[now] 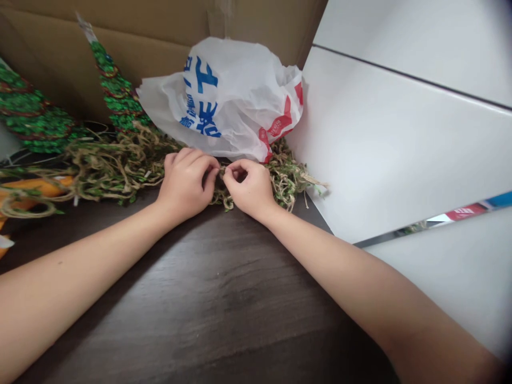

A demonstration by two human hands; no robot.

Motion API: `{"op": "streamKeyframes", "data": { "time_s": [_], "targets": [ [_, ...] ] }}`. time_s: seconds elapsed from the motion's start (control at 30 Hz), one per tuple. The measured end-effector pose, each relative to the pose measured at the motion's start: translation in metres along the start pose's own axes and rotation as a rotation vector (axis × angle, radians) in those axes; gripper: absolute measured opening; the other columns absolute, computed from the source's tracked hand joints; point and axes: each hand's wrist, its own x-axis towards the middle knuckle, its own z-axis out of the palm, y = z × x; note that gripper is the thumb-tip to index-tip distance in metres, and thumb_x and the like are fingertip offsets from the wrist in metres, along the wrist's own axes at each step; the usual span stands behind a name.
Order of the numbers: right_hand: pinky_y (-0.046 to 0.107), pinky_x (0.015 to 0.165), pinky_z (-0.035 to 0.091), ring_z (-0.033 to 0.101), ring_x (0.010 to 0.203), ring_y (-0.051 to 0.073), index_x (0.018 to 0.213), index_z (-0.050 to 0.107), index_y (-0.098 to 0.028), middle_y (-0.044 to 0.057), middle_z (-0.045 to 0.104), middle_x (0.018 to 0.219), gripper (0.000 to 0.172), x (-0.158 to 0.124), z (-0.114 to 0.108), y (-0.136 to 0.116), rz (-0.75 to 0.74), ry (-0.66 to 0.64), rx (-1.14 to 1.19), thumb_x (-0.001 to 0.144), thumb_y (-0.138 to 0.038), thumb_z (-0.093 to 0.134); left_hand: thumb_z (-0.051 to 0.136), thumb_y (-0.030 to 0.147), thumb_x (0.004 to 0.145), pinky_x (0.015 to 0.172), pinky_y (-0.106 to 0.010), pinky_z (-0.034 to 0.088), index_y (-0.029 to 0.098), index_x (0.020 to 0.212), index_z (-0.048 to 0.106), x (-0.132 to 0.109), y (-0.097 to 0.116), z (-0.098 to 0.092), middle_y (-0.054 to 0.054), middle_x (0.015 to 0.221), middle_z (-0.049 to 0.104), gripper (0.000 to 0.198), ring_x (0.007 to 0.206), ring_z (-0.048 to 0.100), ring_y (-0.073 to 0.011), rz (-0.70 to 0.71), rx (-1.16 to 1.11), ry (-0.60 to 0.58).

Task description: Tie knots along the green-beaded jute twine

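Taking the hands as the clock's centre, the table (224, 298) spreads below at 6 o'clock, its near part left as working room, it seems. White panels (400, 128) stand at 2, and cardboard (160, 42) at 12, which likely serves as a backstop. The bag (248, 90) slumps just behind the hands, at 12 to 1, apparently propped by the cardboard. The twine (120, 165) lies on the table beneath and beside the hands; its heap's long axis runs from 9 to 3, with frayed ends pointing to 3. Two trees (118, 93) stand at 10, tips leaning toward 11. The left hand (186, 178) and right hand (252, 186) nearly meet, each with thumb and fingertips clamped on twine, probably to steady a short bit between them; that bit's direction is too small to tell.
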Motion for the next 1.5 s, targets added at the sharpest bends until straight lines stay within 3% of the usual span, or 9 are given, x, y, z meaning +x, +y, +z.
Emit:
{"op": "streamKeyframes", "data": {
  "time_s": [0.27,0.57,0.87,1.0,1.2,1.5],
  "targets": [
    [0.037,0.088,0.053,0.073,0.085,0.021,0.086,0.076,-0.02,0.003,0.079,0.087,0.013,-0.001,-0.004,-0.004,-0.057,0.0,-0.09,0.096,-0.024,0.068,0.063,0.034,0.102,0.105,-0.06,0.045,0.028,0.096,0.081,-0.001,0.002,-0.005,-0.008,0.101,0.083,0.02,0.115,0.071,-0.0365,0.029,-0.036,0.004],
    [0.037,0.086,0.053,0.071,0.077,0.019,0.081,0.073,-0.022,0.001,0.077,0.08,0.011,-0.003,-0.006,-0.009,0.012,0.018,-0.087,0.091,-0.028,0.071,0.066,0.032,0.098,0.11,-0.071,0.04,0.03,0.088,0.081,-0.002,0.006,-0.01,-0.009,0.097,0.084,0.019,0.118,0.071,-0.0401,0.061,-0.02,0.017],
    [0.036,0.086,0.056,0.072,0.078,0.019,0.086,0.075,-0.022,0.001,0.078,0.081,0.011,0.0,-0.002,-0.003,0.065,0.029,0.004,0.093,-0.028,0.069,0.065,0.031,0.096,0.101,-0.061,0.048,0.029,0.085,0.078,0.001,0.0,-0.003,-0.005,0.087,0.082,0.017,0.101,0.074,-0.0338,-0.03,-0.032,0.046],
    [0.036,0.087,0.055,0.073,0.082,0.019,0.088,0.076,-0.021,0.002,0.079,0.085,0.013,-0.001,-0.004,-0.005,0.021,0.023,-0.051,0.095,-0.027,0.068,0.067,0.035,0.095,0.102,-0.061,0.047,0.028,0.092,0.08,0.001,0.002,-0.004,-0.007,0.099,0.084,0.015,0.108,0.074,-0.0355,-0.012,-0.059,0.028],
    [0.035,0.086,0.053,0.07,0.079,0.018,0.082,0.073,-0.02,0.001,0.077,0.08,0.012,-0.002,-0.005,-0.007,-0.057,-0.019,-0.054,0.093,-0.024,0.071,0.066,0.033,0.095,0.104,-0.064,0.045,0.028,0.087,0.079,-0.002,0.001,-0.004,-0.007,0.092,0.083,0.016,0.11,0.073,-0.0373,0.029,-0.011,0.023],
    [0.035,0.08,0.051,0.065,0.072,0.017,0.075,0.066,-0.023,-0.003,0.068,0.071,0.017,-0.001,-0.002,-0.003,0.034,-0.014,0.021,0.085,-0.033,0.075,0.065,0.032,0.098,0.106,-0.064,0.045,0.03,0.083,0.077,-0.001,0.006,-0.01,-0.006,0.091,0.083,0.02,0.11,0.073,-0.0359,0.044,-0.006,0.04]
  ]
}}
